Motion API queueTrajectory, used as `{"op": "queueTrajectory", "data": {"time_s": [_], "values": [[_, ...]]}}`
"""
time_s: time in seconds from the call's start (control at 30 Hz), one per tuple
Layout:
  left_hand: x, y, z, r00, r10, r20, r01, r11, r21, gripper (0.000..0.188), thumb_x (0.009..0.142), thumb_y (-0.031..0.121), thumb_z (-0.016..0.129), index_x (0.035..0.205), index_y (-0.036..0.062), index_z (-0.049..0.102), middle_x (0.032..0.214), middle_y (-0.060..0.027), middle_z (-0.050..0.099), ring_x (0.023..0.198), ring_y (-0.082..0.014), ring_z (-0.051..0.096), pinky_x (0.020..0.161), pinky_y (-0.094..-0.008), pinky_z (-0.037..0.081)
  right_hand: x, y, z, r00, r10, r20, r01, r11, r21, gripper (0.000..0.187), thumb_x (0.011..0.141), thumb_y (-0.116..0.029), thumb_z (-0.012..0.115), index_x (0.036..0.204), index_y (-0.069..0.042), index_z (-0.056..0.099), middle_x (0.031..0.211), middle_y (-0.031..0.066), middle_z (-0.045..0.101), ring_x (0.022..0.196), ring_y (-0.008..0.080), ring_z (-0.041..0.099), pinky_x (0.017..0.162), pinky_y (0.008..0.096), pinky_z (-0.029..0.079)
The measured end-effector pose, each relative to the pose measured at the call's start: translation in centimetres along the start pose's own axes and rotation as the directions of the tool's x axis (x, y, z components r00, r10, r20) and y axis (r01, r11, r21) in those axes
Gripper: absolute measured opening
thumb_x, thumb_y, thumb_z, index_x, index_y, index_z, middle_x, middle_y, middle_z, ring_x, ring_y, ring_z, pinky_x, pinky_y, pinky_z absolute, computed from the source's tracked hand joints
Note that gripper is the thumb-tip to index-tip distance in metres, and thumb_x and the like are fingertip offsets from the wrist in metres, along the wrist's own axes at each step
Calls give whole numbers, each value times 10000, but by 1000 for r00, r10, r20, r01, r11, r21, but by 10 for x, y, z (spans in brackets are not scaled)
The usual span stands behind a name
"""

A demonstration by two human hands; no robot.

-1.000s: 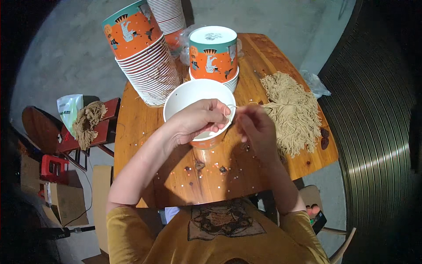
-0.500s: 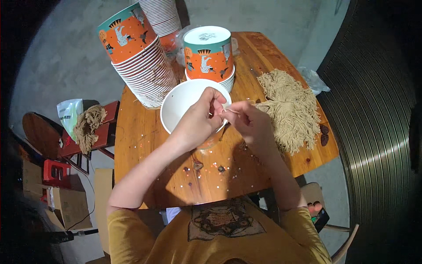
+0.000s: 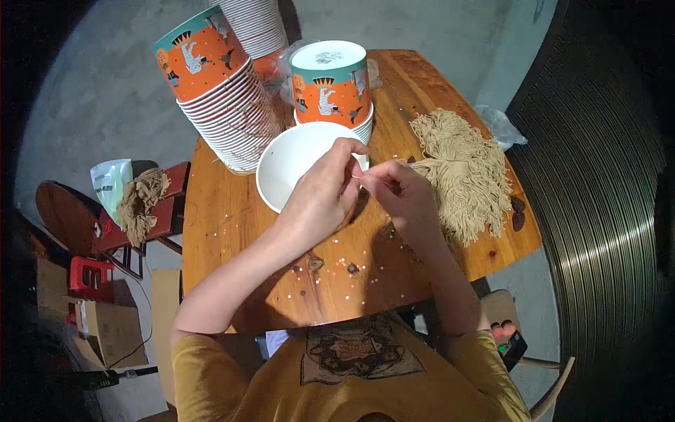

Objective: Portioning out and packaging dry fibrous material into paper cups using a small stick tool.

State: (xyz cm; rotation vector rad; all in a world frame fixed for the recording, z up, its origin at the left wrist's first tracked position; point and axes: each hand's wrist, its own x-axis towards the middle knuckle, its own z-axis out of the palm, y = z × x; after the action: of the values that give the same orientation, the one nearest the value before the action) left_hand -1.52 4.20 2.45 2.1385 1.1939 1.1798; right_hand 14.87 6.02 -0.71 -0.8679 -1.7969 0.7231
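Note:
My left hand [image 3: 320, 193] reaches over the right side of a white paper bowl [image 3: 278, 172], its thumb and fingers drawn together in a pinch. Just right of it, my right hand [image 3: 404, 200] pinches with thumb and forefinger. A short, thin pale thread [image 3: 357, 176] shows between the two sets of fingertips; the rest of it is hidden by the fingers. The bowl's rim is partly behind my left hand. To the right of my right hand lies a thick bundle of beige yarn strands [image 3: 464, 183] on the wooden table [image 3: 260, 302].
Behind the bowl stand an upside-down orange-and-green paper tub [image 3: 330, 91] and a leaning stack of tubs [image 3: 228, 123], with another stack [image 3: 249, 24] farther back. Small pale dots and dark bits lie near the table's front. A plastic bag [image 3: 500, 126] sits beyond the yarn.
My fingertips have shifted slightly and stay close together. The small pale piece and the strand across my right forefinger no longer show; only a short thread is visible.

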Motion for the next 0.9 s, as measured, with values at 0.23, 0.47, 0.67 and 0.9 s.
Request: {"op": "queueTrajectory", "data": {"time_s": [0.23, 0.47, 0.67, 0.9], "values": [[0, -2, -2, 1000, 3, 18, -3, 1000, -4, 327, 803, -65, 519, 1102, 30, 427, 799, -120, 516, 733, -262, 562, 663, -358, 460, 0, 12, 5, 999, -32, -8, 33, 989, 145, 119, 847, -139, 614, 856, -26, 577, 687, 64, 551, 587, 125, 510, 558, 267, 421], [-2, -6, -3, 999, -15, 31, 13, 999, 39, 388, 820, -36, 571, 1179, 45, 445, 906, -78, 485, 794, -165, 552, 716, -290, 472, 1, 12, 11, 997, 78, 10, -78, 980, 182, 141, 835, -142, 631, 840, -17, 567, 689, 34, 543, 597, 82, 486, 557, 248, 412], [-4, -5, -5, 998, 64, 22, -67, 991, 115, 339, 784, -60, 519, 1113, 7, 467, 920, -150, 435, 797, -258, 523, 722, -344, 456, -1, 13, 14, 997, 80, 16, -82, 969, 232, 103, 839, -112, 602, 819, -26, 549, 687, 12, 538, 605, 67, 472, 560, 240, 407], [-4, 0, -10, 992, -99, 81, 92, 992, 91, 149, 780, -9, 562, 927, -28, 549, 929, -146, 439, 792, -251, 522, 737, -335, 451, -1, 12, 15, 998, 65, 4, -65, 970, 236, 97, 843, -109, 596, 819, -33, 541, 648, -1, 507, 582, 66, 446, 539, 235, 396]]}}
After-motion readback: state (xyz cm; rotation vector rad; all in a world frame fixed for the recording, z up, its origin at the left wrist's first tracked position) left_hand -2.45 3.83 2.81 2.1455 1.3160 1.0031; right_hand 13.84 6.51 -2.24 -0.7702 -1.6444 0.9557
